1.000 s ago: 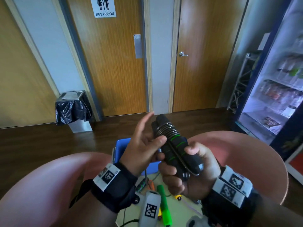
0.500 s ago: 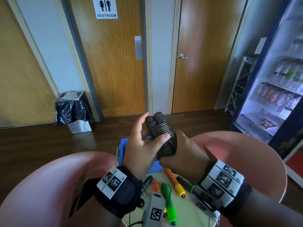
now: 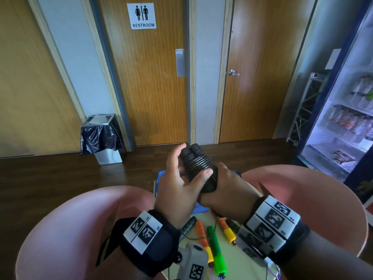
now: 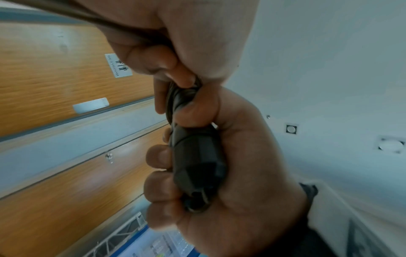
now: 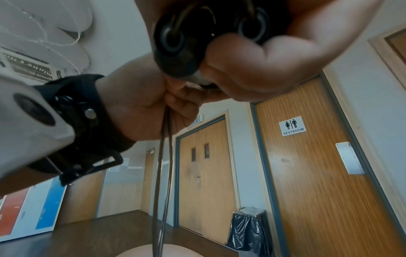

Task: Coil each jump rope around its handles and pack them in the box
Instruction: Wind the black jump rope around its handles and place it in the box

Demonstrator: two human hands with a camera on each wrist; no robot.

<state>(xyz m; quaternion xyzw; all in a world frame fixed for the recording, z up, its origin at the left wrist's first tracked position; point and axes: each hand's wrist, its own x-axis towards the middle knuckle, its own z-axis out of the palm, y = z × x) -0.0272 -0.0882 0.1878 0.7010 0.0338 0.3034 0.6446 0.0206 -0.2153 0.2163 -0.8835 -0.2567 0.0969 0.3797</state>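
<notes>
Both hands are up in the air above the table (image 3: pixel 238 265) with the black jump rope (image 3: pixel 198 161). Right hand (image 3: pixel 224 188) is wrapped tight round the lower end of the paired handles, left hand (image 3: pixel 181 190) pinches the coiled wraps with its thumb on top. Blue box (image 3: pixel 161 178) sits at the table's far edge, right under the hands

Black wrist straps (image 3: pixel 161 239) with white coded tags; grey wrist camera (image 3: pixel 193 261)
</notes>
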